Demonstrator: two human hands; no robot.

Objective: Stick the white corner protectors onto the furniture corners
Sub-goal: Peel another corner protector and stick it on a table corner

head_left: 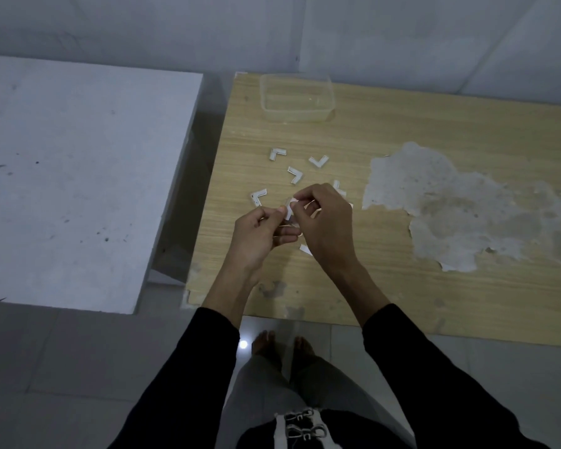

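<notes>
Protector [289, 209], small, white & bent like an L, is up in the air just over the table [402, 131], between both hands. Left hand [259, 234] pinches its low end w/ thumb & curled fingers. Right hand [324, 218] pinches its top end w/ thumb & fingertip, other fingers bent.

Loose protectors [294, 175], same L shape, lie flat on the wood just past the hands. 4 are in plain view, spread apart, none touching. One more peeks out behind the right hand. Little white scrap [306, 250] lies on the wood by the right wrist.

Clear tub [297, 97] stands near the far left corner, well apart from the Ls, w/ bare wood between. Big grey rough patch [460, 205] sits to the right, near the right hand but not touching it.

Left edge of the table runs near the left hand. Then comes a thin gap, then a white block [78, 173] beside it. Near edge is by the person's feet [282, 346]. Wood at the far right & along the back edge is open room.
</notes>
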